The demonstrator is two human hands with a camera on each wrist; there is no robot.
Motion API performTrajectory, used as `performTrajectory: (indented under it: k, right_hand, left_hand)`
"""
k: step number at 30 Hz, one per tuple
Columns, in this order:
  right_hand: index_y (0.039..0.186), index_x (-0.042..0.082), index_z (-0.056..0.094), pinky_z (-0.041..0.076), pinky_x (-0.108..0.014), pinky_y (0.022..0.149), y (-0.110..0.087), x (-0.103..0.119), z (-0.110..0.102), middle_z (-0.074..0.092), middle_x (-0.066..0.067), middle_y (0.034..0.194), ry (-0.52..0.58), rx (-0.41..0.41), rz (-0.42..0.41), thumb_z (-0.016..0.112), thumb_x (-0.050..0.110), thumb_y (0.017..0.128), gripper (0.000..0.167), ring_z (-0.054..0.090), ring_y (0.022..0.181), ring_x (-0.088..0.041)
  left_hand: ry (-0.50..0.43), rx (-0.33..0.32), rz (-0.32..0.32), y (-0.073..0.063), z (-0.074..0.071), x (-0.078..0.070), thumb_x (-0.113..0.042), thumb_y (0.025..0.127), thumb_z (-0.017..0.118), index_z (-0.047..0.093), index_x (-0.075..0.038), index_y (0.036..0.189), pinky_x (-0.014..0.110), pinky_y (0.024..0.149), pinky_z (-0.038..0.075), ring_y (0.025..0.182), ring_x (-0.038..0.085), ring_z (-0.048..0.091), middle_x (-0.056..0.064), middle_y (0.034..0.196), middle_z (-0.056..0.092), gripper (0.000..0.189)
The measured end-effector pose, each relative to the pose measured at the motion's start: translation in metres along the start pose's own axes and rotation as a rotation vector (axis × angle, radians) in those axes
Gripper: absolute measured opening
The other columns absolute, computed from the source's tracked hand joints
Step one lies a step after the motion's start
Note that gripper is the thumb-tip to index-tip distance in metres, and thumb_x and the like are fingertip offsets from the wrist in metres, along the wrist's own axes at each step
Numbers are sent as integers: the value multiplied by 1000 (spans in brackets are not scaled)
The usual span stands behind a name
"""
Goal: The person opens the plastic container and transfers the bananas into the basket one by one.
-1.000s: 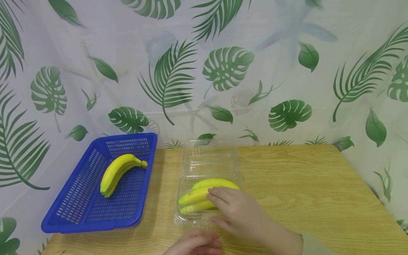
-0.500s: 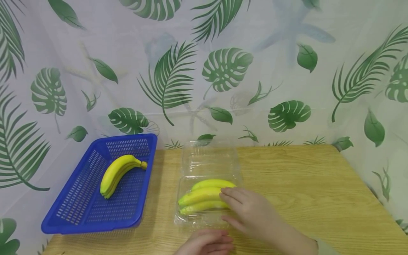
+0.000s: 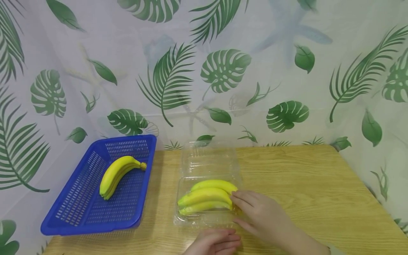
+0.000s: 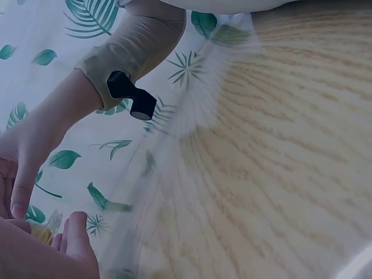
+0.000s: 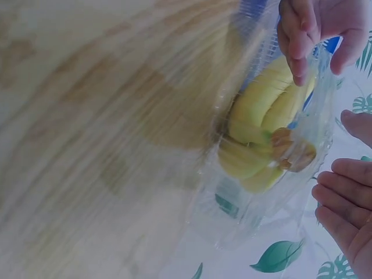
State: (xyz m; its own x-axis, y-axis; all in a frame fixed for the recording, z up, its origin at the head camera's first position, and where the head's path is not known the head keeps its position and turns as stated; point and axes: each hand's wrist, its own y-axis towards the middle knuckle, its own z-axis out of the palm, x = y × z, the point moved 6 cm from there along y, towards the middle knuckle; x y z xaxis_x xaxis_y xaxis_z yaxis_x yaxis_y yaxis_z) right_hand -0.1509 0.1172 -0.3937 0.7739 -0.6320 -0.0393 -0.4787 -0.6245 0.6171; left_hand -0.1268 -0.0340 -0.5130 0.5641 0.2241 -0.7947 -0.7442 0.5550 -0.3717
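Observation:
A bunch of yellow bananas (image 3: 205, 196) lies in the base of a clear plastic clamshell box (image 3: 210, 222), whose lid stands folded back behind it. At the bunch's stem end is my right hand (image 3: 269, 219), its fingers extended; the right wrist view shows these fingers (image 5: 343, 203) apart from the brown stem (image 5: 293, 150). My left hand (image 3: 215, 242) hovers at the box's front edge with loosely bent fingers, holding nothing. In the left wrist view, both hands sit at the left, with only a small yellow bit of banana (image 4: 42, 232) between them.
To the left stands a blue plastic basket (image 3: 52, 223) with another bunch of bananas (image 3: 116, 175) inside. Both rest on a wood-grain table (image 3: 302, 180). A leaf-patterned cloth (image 3: 287, 81) hangs behind the table and along its sides.
My right hand has slid right along the bananas to their stem end, uncovering more of the bunch. My left hand has shifted right as well. Box and basket stay in place.

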Motion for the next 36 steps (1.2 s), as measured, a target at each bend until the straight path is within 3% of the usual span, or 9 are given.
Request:
performTrajectory:
  k: [7, 12, 14, 16, 19, 21, 30, 33, 36]
  right_hand:
    - [122, 5, 76, 67, -39, 86, -11, -3, 3, 78, -9, 122, -8, 6, 9, 54, 53, 109, 54, 77, 105, -24]
    - [122, 5, 76, 67, -40, 85, -17, -3, 4, 78, -10, 124, -4, -12, 8, 41, 53, 113, 59, 77, 106, -24]
    - [123, 6, 75, 67, -41, 85, -19, -3, 5, 77, -9, 125, -7, -4, 10, 53, 49, 110, 50, 76, 107, -24]
    - [125, 6, 75, 66, -40, 87, -21, -4, 5, 77, -8, 127, -5, 11, 11, 73, 42, 99, 45, 76, 109, -23]
    - [127, 6, 74, 65, -40, 89, -24, -4, 6, 76, -8, 129, -7, 27, 8, 89, 35, 78, 58, 75, 111, -23]
    - [128, 5, 74, 64, -40, 90, -25, -4, 7, 76, -8, 130, -9, 27, 3, 89, 33, 74, 62, 74, 111, -22]
    - [130, 4, 72, 63, -40, 92, -30, -4, 7, 75, -10, 132, -18, 10, -18, 81, 34, 81, 59, 73, 114, -23]
    - [130, 4, 73, 62, -40, 93, -30, -3, 8, 75, -10, 132, -20, 4, -23, 72, 38, 92, 51, 73, 115, -23]
    - [128, 4, 73, 62, -40, 93, -31, -4, 10, 75, -10, 131, -24, -2, -24, 51, 46, 109, 51, 73, 115, -23]
  left_hand:
    - [-25, -11, -2, 1, 2, 0, -23, 109, 58, 50, 17, 146, 38, 111, 58, 131, 34, 67, 28, 140, 66, 55]
    - [-16, -19, 16, 3, 4, 0, -24, 110, 56, 47, 18, 148, 40, 113, 56, 135, 38, 64, 31, 143, 63, 57]
    - [-18, -23, 32, 4, 5, 0, -23, 110, 54, 47, 18, 148, 41, 114, 55, 136, 40, 63, 33, 145, 61, 56]
    - [-21, -32, 46, 6, 7, 0, -22, 111, 52, 47, 19, 147, 42, 114, 55, 136, 41, 63, 35, 144, 61, 55]
    - [-32, -54, 54, 8, 9, 1, -20, 111, 52, 49, 19, 146, 43, 113, 56, 134, 41, 64, 35, 142, 62, 52]
    - [-37, -67, 55, 9, 10, 2, -19, 111, 52, 49, 20, 145, 43, 113, 56, 134, 42, 64, 36, 142, 62, 52]
    - [-48, -87, 52, 12, 14, 0, -14, 111, 51, 48, 22, 144, 43, 114, 55, 135, 42, 63, 36, 142, 61, 49]
    - [-55, -97, 46, 13, 15, 0, -14, 111, 51, 49, 21, 143, 41, 113, 56, 132, 39, 66, 34, 139, 64, 48]
    - [-58, -100, 47, 14, 16, 0, -13, 111, 51, 50, 21, 143, 40, 112, 57, 129, 35, 68, 31, 137, 67, 47]
